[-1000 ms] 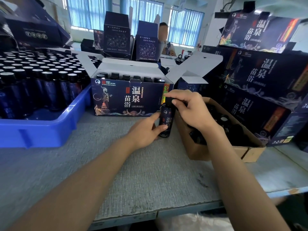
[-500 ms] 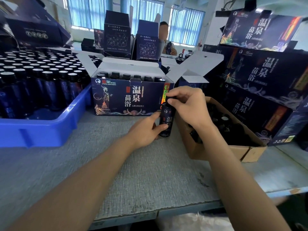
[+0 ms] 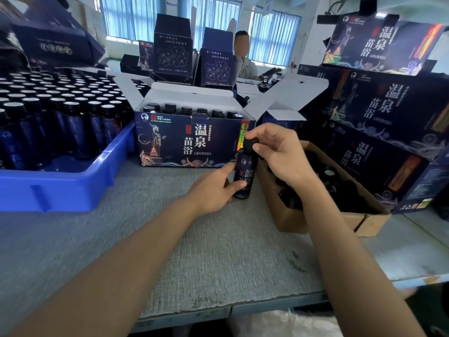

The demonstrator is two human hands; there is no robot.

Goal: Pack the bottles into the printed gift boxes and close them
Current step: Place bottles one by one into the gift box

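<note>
Dark bottle (image 3: 244,176) stands upright on the grey table (image 3: 218,251), just in front of the open gift box (image 3: 189,142), at its right corner. Left hand (image 3: 213,190) grips the lower body, thumb across the label; right hand (image 3: 279,154) pinches the black cap (image 3: 250,143) from above. Bottles already sit in the box, flaps up. Brown carton (image 3: 303,222) just right, blue crate (image 3: 60,188) of bottles at left

Glossy plastic crate (image 3: 73,188), cardboard box (image 3: 303,222)
</note>
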